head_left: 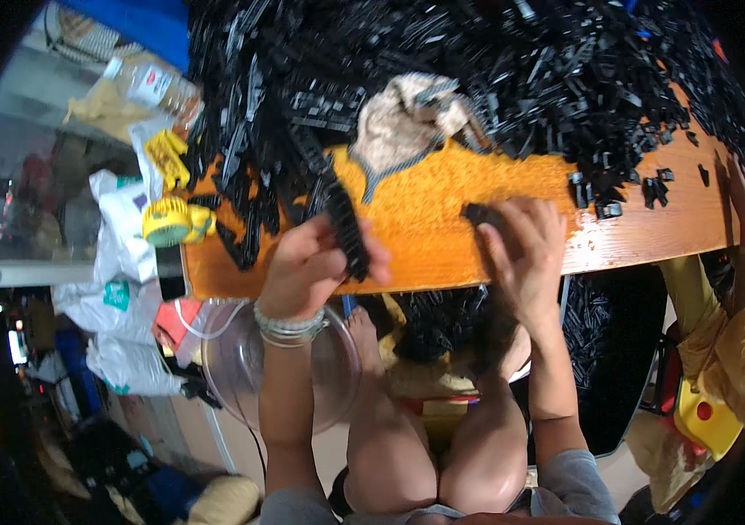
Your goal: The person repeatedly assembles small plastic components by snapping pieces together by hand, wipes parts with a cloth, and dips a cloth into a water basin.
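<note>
Sorting through black plastic parts at a wooden table [442, 210]. Our left hand [311, 267] is closed around a long black toothed strip [346, 229], fingers wrapped over its lower end, the strip standing up and away toward the heap. Our right hand [521, 254] has its fingertips pinched on a small black piece [480, 213] that lies on the bare orange wood, just beside the table's near edge.

A huge heap of black plastic parts [477, 70] covers the far half of the table; a crumpled beige cloth [407, 118] sits at its near edge. A yellow round gadget [171, 220] lies at the left corner, and a clear plastic bowl [241, 367] sits below the table edge by our left wrist. Another person's hand [744, 192] rests at the far right edge.

Our judgement: keep the strip steady with the left, lift the small piece cleanly clear of the wood, and work over the bare patch so nothing slides off the near edge.
</note>
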The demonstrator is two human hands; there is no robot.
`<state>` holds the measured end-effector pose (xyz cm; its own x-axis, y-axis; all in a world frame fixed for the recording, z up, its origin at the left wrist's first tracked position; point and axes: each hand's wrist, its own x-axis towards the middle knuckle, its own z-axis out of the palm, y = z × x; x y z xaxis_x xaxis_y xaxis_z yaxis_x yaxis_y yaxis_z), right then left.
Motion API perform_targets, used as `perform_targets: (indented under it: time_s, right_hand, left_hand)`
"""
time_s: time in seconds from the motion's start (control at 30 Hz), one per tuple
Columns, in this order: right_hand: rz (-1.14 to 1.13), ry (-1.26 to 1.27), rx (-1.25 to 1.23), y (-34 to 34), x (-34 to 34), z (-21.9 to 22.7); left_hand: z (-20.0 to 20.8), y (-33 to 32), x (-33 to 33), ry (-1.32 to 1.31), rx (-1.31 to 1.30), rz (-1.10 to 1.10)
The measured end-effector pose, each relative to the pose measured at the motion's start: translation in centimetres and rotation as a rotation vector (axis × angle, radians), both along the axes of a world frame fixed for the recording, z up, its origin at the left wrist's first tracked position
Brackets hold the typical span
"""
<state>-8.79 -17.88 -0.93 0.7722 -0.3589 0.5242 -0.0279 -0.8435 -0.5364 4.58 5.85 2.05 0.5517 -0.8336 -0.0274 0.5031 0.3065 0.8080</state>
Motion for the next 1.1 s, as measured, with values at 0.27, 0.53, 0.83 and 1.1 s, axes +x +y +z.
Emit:
perform_targets:
  time_s: [0.27, 0.53, 0.83, 1.1]
  right_hand:
    - [-0.011, 0.043, 0.003, 0.3, -0.1, 0.2]
    - [0.488, 0.268, 0.403, 2.3, 1.0, 3.1]
    - [0.492, 0.272, 0.348, 2.7, 1.2, 2.1]
    - [0.504, 0.268, 0.340, 4.0, -0.6, 1.5]
  left_hand:
    - [-1.8, 7.1, -6.1, -0.489, 0.516, 0.371]
    - [-0.9, -1.0, -3.9, -1.182, 0.665, 0.347]
    - [-1.3, -1.2, -3.0, -1.246, 0.564, 0.291]
    - [-1.6, -0.7, -3.4, -1.187, 0.482, 0.257]
